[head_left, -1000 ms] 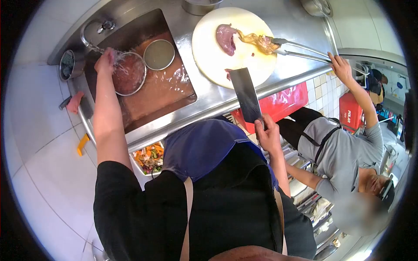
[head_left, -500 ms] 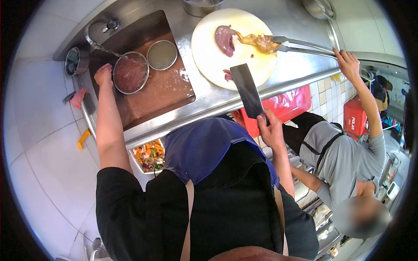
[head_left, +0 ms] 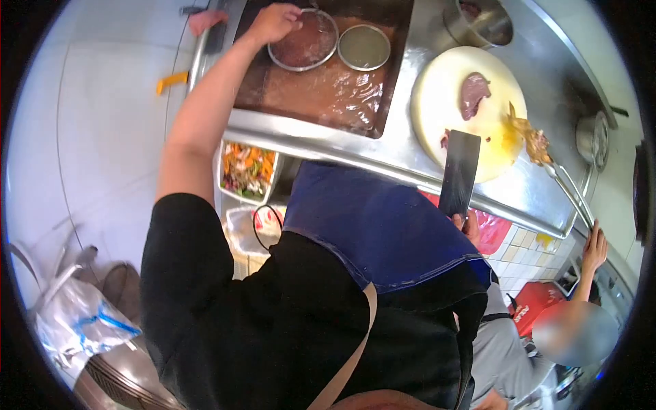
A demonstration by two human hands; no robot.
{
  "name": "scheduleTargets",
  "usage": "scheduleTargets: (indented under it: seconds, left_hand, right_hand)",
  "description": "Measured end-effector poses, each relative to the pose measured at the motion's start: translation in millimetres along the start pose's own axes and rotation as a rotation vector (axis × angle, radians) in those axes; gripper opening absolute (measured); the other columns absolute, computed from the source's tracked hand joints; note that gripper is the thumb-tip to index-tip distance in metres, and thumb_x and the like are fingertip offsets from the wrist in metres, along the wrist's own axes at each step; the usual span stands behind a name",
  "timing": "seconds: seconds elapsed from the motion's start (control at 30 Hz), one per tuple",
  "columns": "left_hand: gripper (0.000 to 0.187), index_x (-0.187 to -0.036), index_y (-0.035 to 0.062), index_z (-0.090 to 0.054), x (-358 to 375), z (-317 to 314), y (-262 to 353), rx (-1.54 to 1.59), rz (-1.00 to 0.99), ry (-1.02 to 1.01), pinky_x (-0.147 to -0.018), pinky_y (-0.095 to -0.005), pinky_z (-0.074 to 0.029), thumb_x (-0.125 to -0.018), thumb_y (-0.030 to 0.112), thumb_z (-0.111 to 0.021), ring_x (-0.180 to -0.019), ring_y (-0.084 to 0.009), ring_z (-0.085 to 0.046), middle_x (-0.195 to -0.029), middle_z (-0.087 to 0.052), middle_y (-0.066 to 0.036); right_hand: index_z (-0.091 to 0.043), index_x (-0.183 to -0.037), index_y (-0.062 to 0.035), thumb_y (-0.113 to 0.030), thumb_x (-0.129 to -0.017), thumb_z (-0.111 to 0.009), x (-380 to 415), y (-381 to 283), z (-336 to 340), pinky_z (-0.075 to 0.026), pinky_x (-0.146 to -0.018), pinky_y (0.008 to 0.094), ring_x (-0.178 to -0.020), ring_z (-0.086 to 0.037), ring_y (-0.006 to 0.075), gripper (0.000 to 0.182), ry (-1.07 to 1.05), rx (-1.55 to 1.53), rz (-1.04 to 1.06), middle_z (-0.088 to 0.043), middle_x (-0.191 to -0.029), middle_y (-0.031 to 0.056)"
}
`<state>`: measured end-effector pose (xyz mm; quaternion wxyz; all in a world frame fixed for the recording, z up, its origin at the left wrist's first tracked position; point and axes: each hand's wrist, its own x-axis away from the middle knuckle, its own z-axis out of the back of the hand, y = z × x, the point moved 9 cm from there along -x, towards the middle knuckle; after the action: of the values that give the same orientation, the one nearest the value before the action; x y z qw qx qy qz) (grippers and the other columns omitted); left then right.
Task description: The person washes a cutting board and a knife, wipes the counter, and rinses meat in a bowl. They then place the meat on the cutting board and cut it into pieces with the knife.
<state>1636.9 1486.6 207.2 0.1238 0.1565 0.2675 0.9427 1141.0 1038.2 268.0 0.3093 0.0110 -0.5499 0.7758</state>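
Note:
My left hand [head_left: 277, 24] is at the sink, fingers curled over the rim of a round metal bowl [head_left: 303, 44] of reddish water. Beside that bowl sits another round container [head_left: 364, 48] holding cloudy greenish liquid. My right hand [head_left: 469, 227] grips a cleaver [head_left: 460, 174] by its handle, partly hidden by my apron. Its broad blade overlaps the near edge of a round cutting board [head_left: 434, 82]. On the board lie a dark red piece of meat like liver [head_left: 473, 96] and a smaller scrap [head_left: 445, 139], partly behind the blade.
A co-worker's hand [head_left: 594, 249] holds tongs [head_left: 570, 191] gripping a yellowish-brown cooked piece [head_left: 531, 139] at the board's right edge. A metal pot [head_left: 478, 24] stands behind the board. Below the counter is a bin of vegetable scraps [head_left: 247, 171]. The sink [head_left: 273, 102] holds reddish water.
The view has shifted, with the counter now further right. My left hand has moved from beside the bowl onto its rim. The co-worker's tongs have drawn the cooked piece rightward across the board.

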Motion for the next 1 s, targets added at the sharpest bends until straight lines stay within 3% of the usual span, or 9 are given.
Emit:
scheduleTargets:
  seconds: [0.13,0.2,0.33,0.57,0.63,0.67,0.7,0.93,1.0]
  left_hand:
    - [0.05,-0.133,0.011,-0.069,34,-11,-29,-0.043,0.199,-0.127,-0.097,-0.0385,-0.056,-0.087,0.023,-0.081,-0.114,-0.026,-0.07,-0.125,-0.072,-0.017]
    - [0.055,-0.136,0.0148,-0.067,58,-9,-10,-0.077,-0.129,0.029,-0.096,-0.0417,-0.055,-0.084,0.021,-0.083,-0.113,-0.0295,-0.069,-0.125,-0.071,-0.018]
    - [0.062,-0.138,0.0179,-0.066,85,-16,-42,-0.24,-0.043,-0.031,-0.103,-0.0437,-0.052,-0.08,0.021,-0.086,-0.121,-0.0335,-0.065,-0.133,-0.066,-0.02]
    - [0.048,-0.127,0.0082,-0.072,105,9,-71,-0.022,0.052,0.029,-0.094,-0.0396,-0.056,-0.083,0.024,-0.08,-0.102,-0.0341,-0.073,-0.114,-0.076,-0.016]
    - [0.048,-0.128,0.0046,-0.07,97,3,-69,-0.148,-0.38,0.232,-0.091,-0.0391,-0.057,-0.084,0.021,-0.079,-0.104,-0.0322,-0.072,-0.118,-0.074,-0.019]
    - [0.047,-0.13,0.0055,-0.07,79,-14,-90,0.121,-0.11,0.101,-0.095,-0.0385,-0.056,-0.085,0.017,-0.078,-0.111,-0.0279,-0.071,-0.121,-0.074,-0.017]
    - [0.048,-0.132,0.0064,-0.069,70,-26,-93,0.203,-0.136,0.144,-0.099,-0.0382,-0.055,-0.086,0.014,-0.079,-0.115,-0.0255,-0.07,-0.125,-0.074,-0.015]
    - [0.04,-0.124,0.0044,-0.073,38,-69,75,0.236,-0.127,0.03,-0.09,-0.034,-0.056,-0.088,0.017,-0.082,-0.1,-0.0184,-0.072,-0.111,-0.077,-0.01]
    - [0.034,-0.118,0.0041,-0.075,16,-78,114,0.231,-0.174,0.081,-0.086,-0.0326,-0.057,-0.088,0.019,-0.081,-0.093,-0.0159,-0.072,-0.103,-0.078,-0.009]
  right_hand:
    - [-0.06,-0.108,-0.0011,-0.012,-0.107,-0.057,-16,-17,-10,-0.031,-0.052,0.0233,-0.06,-0.041,0.0025,0.011,-0.085,-0.02,-0.062,-0.05,-0.072,-0.0054]
    - [-0.06,-0.108,-0.0013,-0.012,-0.108,-0.057,-23,-27,-18,-0.03,-0.052,0.0229,-0.06,-0.041,0.0023,0.011,-0.101,-0.036,-0.071,-0.049,-0.071,-0.0058]
    - [-0.059,-0.107,-0.0018,-0.013,-0.108,-0.057,-32,-29,-25,-0.029,-0.052,0.0221,-0.059,-0.039,0.0018,0.011,-0.11,-0.022,-0.077,-0.048,-0.071,-0.0064]
    - [-0.063,-0.114,-0.0012,-0.012,-0.106,-0.06,-35,-29,-20,-0.033,-0.053,0.0231,-0.061,-0.043,0.0025,0.014,-0.047,0.104,0.037,-0.052,-0.072,-0.0043]
    - [-0.065,-0.12,0.0008,-0.011,-0.105,-0.062,-32,-27,-14,-0.042,-0.055,0.0259,-0.062,-0.05,0.0062,0.02,-0.025,0.252,0.154,-0.058,-0.072,0.0]
    - [-0.065,-0.12,0.0012,-0.014,-0.104,-0.063,-39,-1,-8,-0.044,-0.053,0.0293,-0.059,-0.052,0.0095,0.023,0.083,0.236,0.344,-0.06,-0.068,0.0018]
    - [-0.065,-0.12,0.0003,-0.018,-0.103,-0.064,-30,-46,-16,-0.045,-0.054,0.0311,-0.058,-0.053,0.0117,0.025,-0.056,0.308,0.154,-0.062,-0.068,0.0052]
    - [-0.065,-0.115,-0.0006,-0.012,-0.101,-0.064,-13,-42,-16,-0.05,-0.063,0.037,-0.068,-0.068,0.0278,0.018,0.032,0.107,0.118,-0.067,-0.078,0.0217]
    - [-0.064,-0.115,-0.0008,-0.012,-0.101,-0.063,-9,-28,-7,-0.05,-0.062,0.0355,-0.067,-0.066,0.0235,0.017,0.088,0.09,0.103,-0.066,-0.075,0.0173]
